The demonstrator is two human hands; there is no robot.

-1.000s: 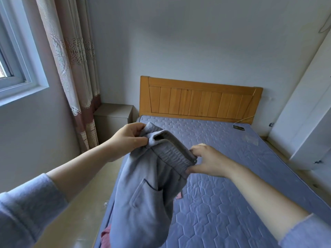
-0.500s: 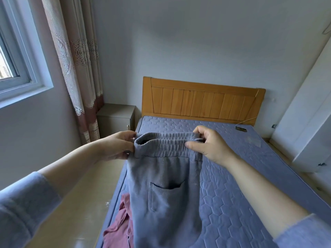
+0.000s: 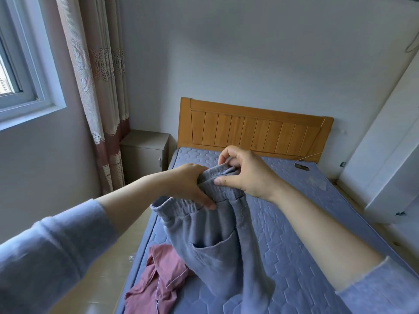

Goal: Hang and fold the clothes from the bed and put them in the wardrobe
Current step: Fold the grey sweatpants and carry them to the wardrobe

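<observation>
Both hands are on the grey-blue sweatpants (image 3: 213, 245), which are held up by the waistband over the left half of the bed (image 3: 306, 223). The right hand (image 3: 247, 175) has its thumb and curled fingers pinching a bunched bit of the elastic waistband at the top. The left hand (image 3: 188, 184) is just beside it and a bit lower. Its thumb lies along the front of the band and its fingers are tucked behind the fabric, so it's gripping too. The rest of the waistband sags off to the left of that hand, and the legs hang down until the cloth meets the mattress near the bottom of the view.

There's a patch pocket (image 3: 213, 248) facing the camera. Its mouth gapes a little, but I honestly can't tell if anything's in it.

A maroon garment (image 3: 158, 279) lies crumpled on the near left corner of the bed, right up against the hanging sweatpants. Up by the wooden headboard (image 3: 254, 130) a small dark object (image 3: 302, 167) sits on the mattress with a thin cord coming off it.

The white wardrobe (image 3: 390, 143) stands along the right side of the bed. Only its outer panels show from here, so its contents are out of sight. In the far left corner a grey nightstand (image 3: 145, 150) has its door closed, next to the patterned curtain (image 3: 99, 87) and the window (image 3: 22, 75).
</observation>
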